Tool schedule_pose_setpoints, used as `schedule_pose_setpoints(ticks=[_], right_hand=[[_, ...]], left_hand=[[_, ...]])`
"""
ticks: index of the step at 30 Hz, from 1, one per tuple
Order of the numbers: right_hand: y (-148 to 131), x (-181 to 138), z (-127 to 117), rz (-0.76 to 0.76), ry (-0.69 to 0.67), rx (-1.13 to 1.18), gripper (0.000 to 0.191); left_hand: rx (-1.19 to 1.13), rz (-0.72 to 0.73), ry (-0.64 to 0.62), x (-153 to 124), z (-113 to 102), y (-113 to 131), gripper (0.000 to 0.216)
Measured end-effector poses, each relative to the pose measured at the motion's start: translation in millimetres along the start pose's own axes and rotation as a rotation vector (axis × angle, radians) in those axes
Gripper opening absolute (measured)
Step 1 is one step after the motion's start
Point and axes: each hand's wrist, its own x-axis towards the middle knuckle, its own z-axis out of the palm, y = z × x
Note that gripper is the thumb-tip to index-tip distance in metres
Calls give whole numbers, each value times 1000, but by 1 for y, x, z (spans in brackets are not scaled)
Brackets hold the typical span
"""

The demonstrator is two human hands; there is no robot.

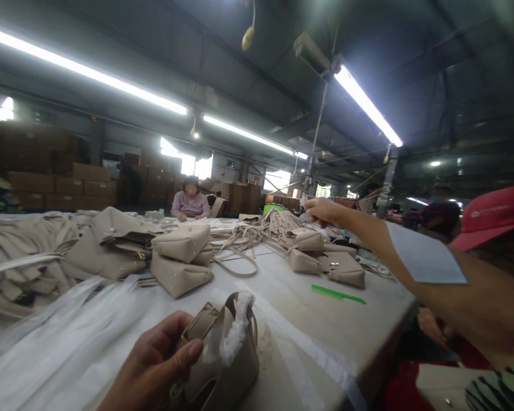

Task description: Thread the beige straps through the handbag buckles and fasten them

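Note:
My left hand is at the bottom of the view, fingers and thumb closed on the gold clasp edge of a beige handbag. White stuffing pokes out of the bag's open top. My right arm, with a white patch stuck on the forearm, stretches across the table. My right hand is far out over a pile of beige straps, fingers curled on something small that I cannot make out.
Beige handbags lie in groups on the white table, more of them to the right. A green comb lies near the edge. Clear plastic bags cover the left. A person in a red cap is at my right; another person sits at the far end.

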Motion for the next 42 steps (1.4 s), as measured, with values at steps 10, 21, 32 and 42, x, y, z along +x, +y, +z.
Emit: schedule_pose_setpoints(ticks=[10, 21, 32, 42], right_hand=[[-98, -55, 135, -869, -724, 337, 42], [-103, -58, 135, -654, -808, 385, 37], [-94, -64, 118, -657, -560, 185, 41], [-88, 16, 75, -370, -269, 422, 49]], left_hand=[[34, 132, -183, 2, 2, 3, 37], [24, 104, 33, -6, -6, -5, 42], [193, 186, -57, 18, 9, -5, 46], [64, 121, -26, 24, 10, -6, 46]])
